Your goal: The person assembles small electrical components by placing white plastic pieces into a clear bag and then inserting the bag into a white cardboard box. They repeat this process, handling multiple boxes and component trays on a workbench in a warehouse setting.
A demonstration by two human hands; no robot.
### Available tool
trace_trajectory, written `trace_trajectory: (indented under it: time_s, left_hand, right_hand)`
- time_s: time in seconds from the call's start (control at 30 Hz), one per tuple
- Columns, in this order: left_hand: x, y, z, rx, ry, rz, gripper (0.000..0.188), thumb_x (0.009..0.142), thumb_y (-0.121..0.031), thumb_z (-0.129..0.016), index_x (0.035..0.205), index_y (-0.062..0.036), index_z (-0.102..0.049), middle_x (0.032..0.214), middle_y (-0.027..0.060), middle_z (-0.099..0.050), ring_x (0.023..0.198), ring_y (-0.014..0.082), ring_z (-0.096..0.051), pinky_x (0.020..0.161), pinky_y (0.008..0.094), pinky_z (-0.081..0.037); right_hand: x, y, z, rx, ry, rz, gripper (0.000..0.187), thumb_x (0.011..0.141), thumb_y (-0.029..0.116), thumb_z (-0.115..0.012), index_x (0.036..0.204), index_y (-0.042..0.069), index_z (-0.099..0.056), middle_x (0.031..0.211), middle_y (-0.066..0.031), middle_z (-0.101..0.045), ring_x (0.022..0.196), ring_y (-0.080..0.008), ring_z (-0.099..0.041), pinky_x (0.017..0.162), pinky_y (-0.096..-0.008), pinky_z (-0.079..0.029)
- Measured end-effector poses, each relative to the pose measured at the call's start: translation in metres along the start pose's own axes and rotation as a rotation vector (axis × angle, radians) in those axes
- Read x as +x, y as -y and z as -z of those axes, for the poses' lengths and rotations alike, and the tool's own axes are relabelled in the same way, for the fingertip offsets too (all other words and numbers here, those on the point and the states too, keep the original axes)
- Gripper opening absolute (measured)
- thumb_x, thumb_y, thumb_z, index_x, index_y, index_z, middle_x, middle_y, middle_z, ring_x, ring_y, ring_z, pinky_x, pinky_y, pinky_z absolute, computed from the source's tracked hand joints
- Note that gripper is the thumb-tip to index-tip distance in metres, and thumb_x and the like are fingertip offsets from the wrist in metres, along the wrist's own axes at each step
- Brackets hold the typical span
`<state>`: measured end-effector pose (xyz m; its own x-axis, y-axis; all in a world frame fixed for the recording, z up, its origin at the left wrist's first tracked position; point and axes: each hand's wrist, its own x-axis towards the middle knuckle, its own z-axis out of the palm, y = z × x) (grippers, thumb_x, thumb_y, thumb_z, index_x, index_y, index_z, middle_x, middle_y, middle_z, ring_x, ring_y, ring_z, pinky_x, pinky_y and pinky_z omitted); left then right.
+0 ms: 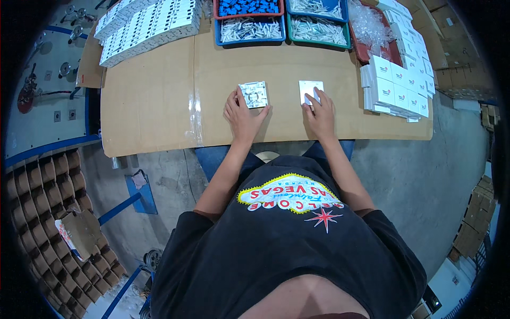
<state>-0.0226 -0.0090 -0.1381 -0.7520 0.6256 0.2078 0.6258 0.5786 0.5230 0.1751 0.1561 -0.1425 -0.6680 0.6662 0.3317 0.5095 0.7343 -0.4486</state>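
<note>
Near the middle of the cardboard-covered table (149, 90), my left hand (245, 118) grips a square white wall plate (255, 94) at its lower left. Its fingers lie along the left side and its thumb along the lower edge. Moulded parts show on the plate's upper face. To the right, my right hand (321, 114) has bent fingers on a plain white square plate (306, 86), the thumb at its lower left. The fingers cover part of this plate. A gap separates the two plates.
Small white boxes stand in rows at far left (154, 29) and in a stack at right (401, 87). Along the back are trays of blue parts (249, 6) and of slim white pieces (252, 30). Clear plastic bags (372, 29) fill a red tray. A divided carton (48, 212) lies lower left.
</note>
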Motion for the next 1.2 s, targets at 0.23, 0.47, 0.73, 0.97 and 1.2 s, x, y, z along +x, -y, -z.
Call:
trace_trajectory:
  time_s: [0.23,0.47,0.73,0.97,1.2]
  left_hand:
    - [-0.002,0.002,-0.001,0.008,-0.023,-0.032,0.11,0.072,-0.054,-0.085,0.154,0.0008,-0.037,0.139,0.0183,-0.044,0.129,0.0352,-0.043,0.109,0.0512,-0.032]
    - [0.004,0.001,0.001,-0.099,-0.02,-0.095,0.103,0.074,-0.047,-0.087,0.15,0.0051,-0.04,0.138,0.0234,-0.049,0.127,0.0409,-0.048,0.107,0.053,-0.037]
    - [0.004,-0.005,-0.002,0.02,0.018,-0.076,0.108,0.074,-0.048,-0.086,0.154,0.0014,-0.034,0.149,0.0231,-0.041,0.139,0.0405,-0.038,0.113,0.0551,-0.028]
    - [0.004,-0.013,-0.001,0.056,0.05,-0.025,0.118,0.071,-0.05,-0.086,0.158,0.0005,-0.025,0.154,0.0232,-0.038,0.144,0.0402,-0.034,0.116,0.0549,-0.024]
    - [0.004,-0.01,-0.005,0.051,0.056,-0.05,0.122,0.068,-0.051,-0.089,0.157,0.002,-0.024,0.156,0.024,-0.037,0.145,0.0419,-0.033,0.116,0.0562,-0.025]
  right_hand:
    - [-0.003,0.003,0.001,-0.022,-0.057,0.002,0.036,0.091,0.02,-0.073,0.126,0.012,-0.071,0.145,-0.013,-0.057,0.133,-0.036,-0.052,0.109,-0.0498,-0.04]
    - [-0.007,-0.006,-0.005,0.105,-0.139,-0.024,0.032,0.088,0.015,-0.073,0.119,0.007,-0.071,0.141,-0.0174,-0.059,0.132,-0.0398,-0.053,0.111,-0.0528,-0.04]
    - [0.067,-0.016,0.072,0.165,-0.266,-0.014,0.027,0.087,0.005,-0.068,0.113,0.003,-0.069,0.124,-0.0158,-0.066,0.118,-0.0354,-0.061,0.105,-0.0495,-0.045]
    - [0.227,-0.15,0.15,-0.077,-0.146,-0.223,0.023,0.086,0.016,-0.063,0.105,0.007,-0.073,0.088,-0.0222,-0.07,0.086,-0.0426,-0.068,0.077,-0.0513,-0.054]
    - [0.36,-0.326,0.16,-0.359,-0.158,-0.496,0.023,0.09,0.021,-0.063,0.103,0.008,-0.076,0.1,-0.02,-0.075,0.095,-0.0397,-0.072,0.084,-0.049,-0.056]
